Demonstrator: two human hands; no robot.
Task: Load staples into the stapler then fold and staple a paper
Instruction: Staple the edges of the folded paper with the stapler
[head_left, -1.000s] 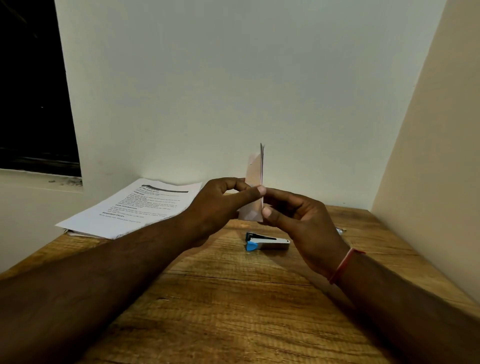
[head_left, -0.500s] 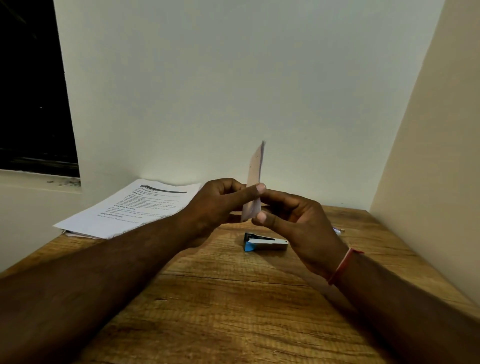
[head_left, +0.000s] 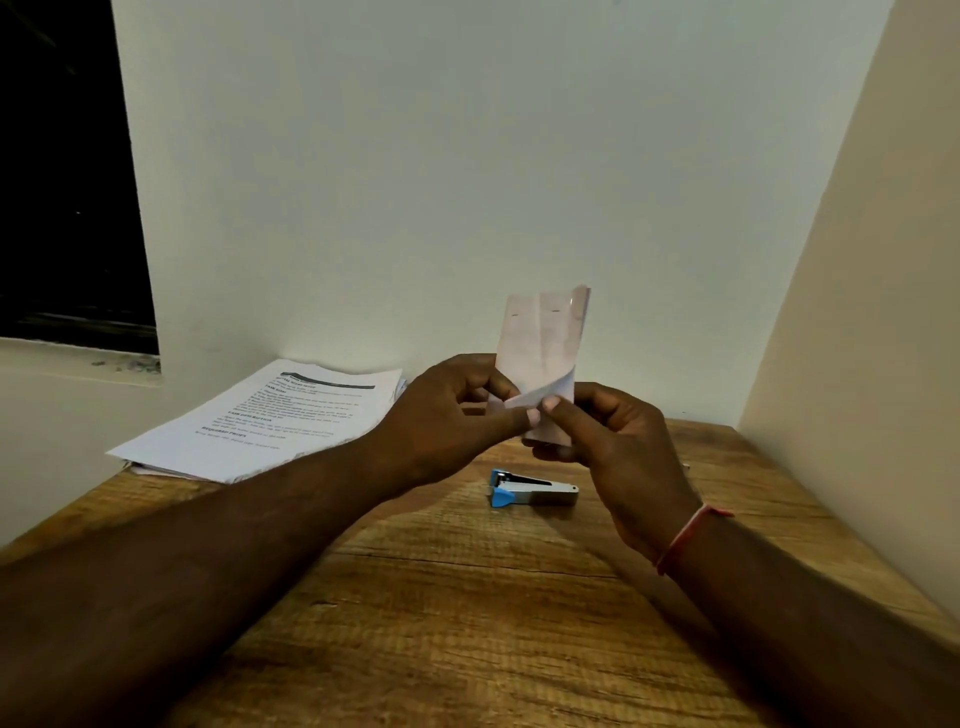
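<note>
A small folded pale paper (head_left: 543, 340) stands upright in the air above the table, its broad face toward me, with two staples showing near its top edge. My left hand (head_left: 447, 410) pinches its lower left corner, where a flap is peeled up. My right hand (head_left: 608, 441) pinches the lower right part from the other side, thumb on the front. A small blue and silver stapler (head_left: 532, 491) lies closed on the wooden table (head_left: 467, 597) just below and beyond my hands, untouched.
A stack of printed sheets (head_left: 270, 421) lies at the table's back left corner, partly over the edge. Walls close the table at the back and right. A dark window opening is at the upper left.
The paper has turned from edge-on to face-on, so its stapled front now shows. Both hands stayed on its lower part, and a bottom corner flap has lifted.
</note>
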